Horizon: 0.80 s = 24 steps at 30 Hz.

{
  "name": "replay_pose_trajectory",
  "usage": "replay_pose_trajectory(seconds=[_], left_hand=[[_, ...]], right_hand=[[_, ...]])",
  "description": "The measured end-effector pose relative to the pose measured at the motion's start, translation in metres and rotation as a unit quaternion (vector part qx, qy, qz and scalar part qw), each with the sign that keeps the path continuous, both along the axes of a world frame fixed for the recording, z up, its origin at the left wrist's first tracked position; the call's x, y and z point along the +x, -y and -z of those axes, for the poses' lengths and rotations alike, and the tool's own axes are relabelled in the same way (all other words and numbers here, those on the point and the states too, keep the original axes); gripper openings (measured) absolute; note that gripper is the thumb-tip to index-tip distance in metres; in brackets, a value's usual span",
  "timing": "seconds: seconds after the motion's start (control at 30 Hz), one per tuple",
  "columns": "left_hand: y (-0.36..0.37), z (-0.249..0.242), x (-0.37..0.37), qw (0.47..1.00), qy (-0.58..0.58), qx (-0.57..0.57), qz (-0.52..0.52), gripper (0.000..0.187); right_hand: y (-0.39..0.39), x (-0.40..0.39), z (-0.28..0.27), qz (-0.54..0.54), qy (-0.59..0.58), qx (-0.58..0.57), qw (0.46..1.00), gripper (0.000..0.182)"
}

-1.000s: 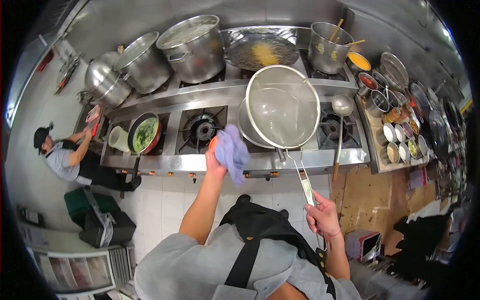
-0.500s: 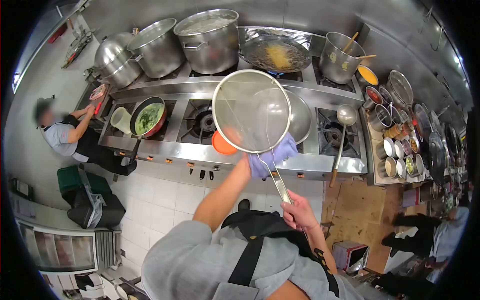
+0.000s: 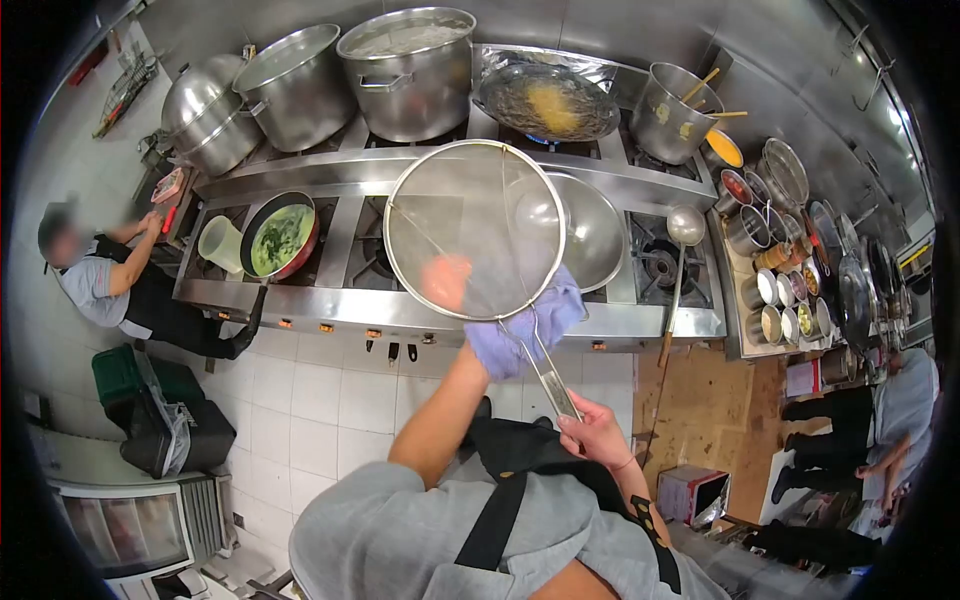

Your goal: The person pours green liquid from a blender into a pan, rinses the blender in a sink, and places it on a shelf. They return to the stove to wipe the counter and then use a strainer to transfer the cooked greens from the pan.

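My right hand (image 3: pixel 595 436) grips the long handle of a big round wire-mesh strainer (image 3: pixel 470 225), held up over the stove front. My left hand (image 3: pixel 487 352), mostly hidden under the cloth, holds a purple cloth (image 3: pixel 525 325) against the strainer's lower rim, near the handle joint. Behind the strainer sits an empty steel wok (image 3: pixel 590 235) on a burner. An orange bowl (image 3: pixel 443 280) shows through the mesh at the stove edge.
The steel stove (image 3: pixel 330 310) carries a pan of green soup (image 3: pixel 280 240), big stockpots (image 3: pixel 410 70), a frying wok (image 3: pixel 545 100) and a ladle (image 3: pixel 682 250). Seasoning tins (image 3: pixel 790 290) stand at right. A person (image 3: pixel 100 285) crouches at left; another person (image 3: pixel 880 420) stands right.
The strainer has swung left off the wok and now hangs over the middle burner. My left hand brought the cloth from the stove edge up against the strainer's rim.
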<state>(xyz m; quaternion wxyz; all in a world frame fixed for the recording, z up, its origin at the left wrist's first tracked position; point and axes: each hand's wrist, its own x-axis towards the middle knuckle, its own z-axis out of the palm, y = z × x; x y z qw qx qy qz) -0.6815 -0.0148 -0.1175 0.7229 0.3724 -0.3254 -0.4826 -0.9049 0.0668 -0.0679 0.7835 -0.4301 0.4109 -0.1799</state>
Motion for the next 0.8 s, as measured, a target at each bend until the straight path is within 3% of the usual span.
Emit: replay_pose_trajectory(seconds=[0.07,0.13,0.17,0.2,0.27,0.4,0.43,0.47,0.6,0.7,0.8], left_hand=[[-0.017,-0.027,0.000,0.978,-0.209,-0.007,-0.020,0.036],[-0.024,-0.037,0.021,0.881,-0.470,-0.046,0.040,0.031],[-0.027,-0.036,0.033,0.952,-0.303,-0.031,-0.034,0.029],[-0.030,-0.034,0.047,0.987,-0.125,-0.011,-0.105,0.026],[-0.029,-0.044,0.061,0.985,0.014,0.006,-0.170,0.023],[-0.036,-0.041,0.063,0.963,-0.193,0.036,-0.185,0.028],[-0.033,-0.003,0.068,0.959,-0.211,0.035,-0.186,0.030],[-0.035,-0.004,0.068,0.955,-0.227,0.033,-0.187,0.032],[-0.019,-0.001,0.115,0.964,-0.092,0.169,-0.184,0.039],[-0.003,0.013,0.111,0.935,0.029,0.244,-0.255,0.043],[-0.011,0.036,0.076,0.933,0.068,0.228,-0.270,0.044]], right_hand=[[-0.002,0.010,0.000,0.015,0.004,-0.014,1.000,0.050],[-0.003,0.016,-0.008,0.006,-0.018,-0.021,1.000,0.051],[-0.004,0.019,-0.011,-0.002,-0.030,-0.024,0.999,0.051],[-0.004,0.020,-0.011,0.006,-0.033,-0.012,0.999,0.051],[0.002,0.024,-0.012,0.020,-0.037,0.003,0.999,0.051],[0.004,0.034,-0.020,-0.001,-0.054,-0.016,0.998,0.051],[0.007,0.037,-0.025,0.004,-0.052,-0.012,0.999,0.052],[0.007,0.039,-0.028,0.009,-0.050,-0.008,0.999,0.052],[0.000,0.041,-0.019,-0.040,-0.058,-0.053,0.996,0.051],[0.008,0.050,-0.012,-0.003,-0.078,-0.073,0.994,0.049],[0.027,0.053,0.003,0.009,-0.051,-0.132,0.990,0.049]])
